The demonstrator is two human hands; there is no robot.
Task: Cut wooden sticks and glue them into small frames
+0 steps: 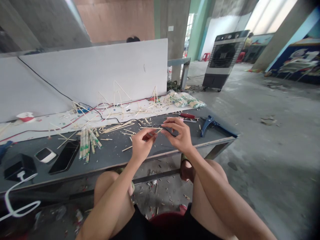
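My left hand and my right hand are raised just above the grey tabletop, close together. Between their fingers runs a thin wooden stick. A dark narrow piece lies under my right fingers, partly hidden, and I cannot tell what it is. Loose sticks are scattered on the table to the left of my hands. Further left lies a bundle of pale sticks. A red-handled tool lies just beyond my right hand.
A blue-handled tool, a black phone and a black charger with white cable lie on the table. Stick structures and wires stand on a white board. A person's head shows behind it. An air cooler stands on the concrete floor.
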